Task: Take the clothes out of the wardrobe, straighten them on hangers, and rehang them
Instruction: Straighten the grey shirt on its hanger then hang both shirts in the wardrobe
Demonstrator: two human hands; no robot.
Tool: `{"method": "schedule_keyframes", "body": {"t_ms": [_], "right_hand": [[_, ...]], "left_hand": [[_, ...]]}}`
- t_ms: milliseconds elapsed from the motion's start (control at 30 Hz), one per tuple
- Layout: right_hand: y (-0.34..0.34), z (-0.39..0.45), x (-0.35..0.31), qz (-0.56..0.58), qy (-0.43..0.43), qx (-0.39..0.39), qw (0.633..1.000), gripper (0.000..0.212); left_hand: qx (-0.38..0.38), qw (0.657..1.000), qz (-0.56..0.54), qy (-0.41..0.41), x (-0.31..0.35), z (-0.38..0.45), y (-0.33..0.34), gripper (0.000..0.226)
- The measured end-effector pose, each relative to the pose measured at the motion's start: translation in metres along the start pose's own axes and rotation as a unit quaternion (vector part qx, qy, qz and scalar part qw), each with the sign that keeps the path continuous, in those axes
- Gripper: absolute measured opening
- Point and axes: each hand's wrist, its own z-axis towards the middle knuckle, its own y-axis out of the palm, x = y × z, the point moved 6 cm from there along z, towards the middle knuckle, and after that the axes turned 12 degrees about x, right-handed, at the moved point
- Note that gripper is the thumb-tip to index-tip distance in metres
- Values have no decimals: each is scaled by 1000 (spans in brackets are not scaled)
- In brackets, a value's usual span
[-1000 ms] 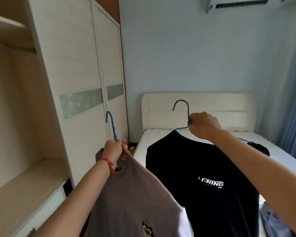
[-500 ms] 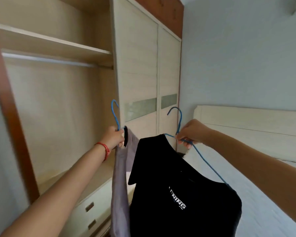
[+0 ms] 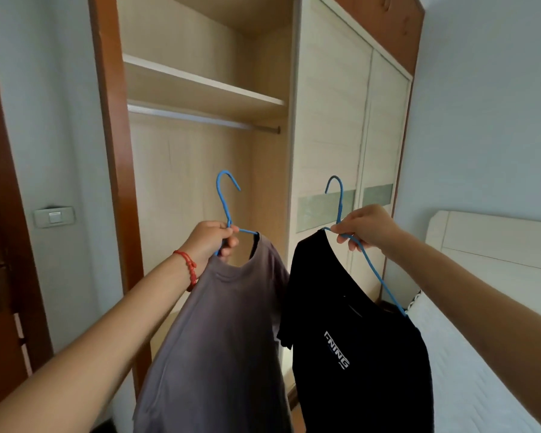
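My left hand (image 3: 211, 242) grips the neck of a blue hanger (image 3: 224, 198) that carries a grey T-shirt (image 3: 219, 332). My right hand (image 3: 367, 228) pinches a second blue hanger (image 3: 338, 198) bearing a black T-shirt (image 3: 366, 354) with white lettering; the hanger's right arm shows bare above the shirt's shoulder. Both hooks point up, well below the metal rail (image 3: 200, 118) of the open wardrobe (image 3: 194, 182), which has nothing hanging on it.
A shelf (image 3: 200, 85) sits just above the rail. Closed sliding doors (image 3: 350, 135) stand to the right of the open bay. A bed (image 3: 481, 354) with a pale headboard lies at the right. A wall switch (image 3: 54, 217) and a brown door frame are at the left.
My view has swung left from the bed to face the open wardrobe bay. Both hands have carried the hangers with their shirts along, and the grey shirt now faces me.
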Motion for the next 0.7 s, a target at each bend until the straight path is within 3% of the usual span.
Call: {"method": "schedule_keyframes", "body": {"t_ms": [433, 700], "right_hand": [[81, 82, -30, 25, 41, 83, 995, 15], [113, 145, -47, 27, 29, 80, 996, 16]], "left_hand": [[-84, 991, -86, -63, -16, 135, -29, 24], [-31, 994, -99, -23, -24, 217, -20, 25]]}}
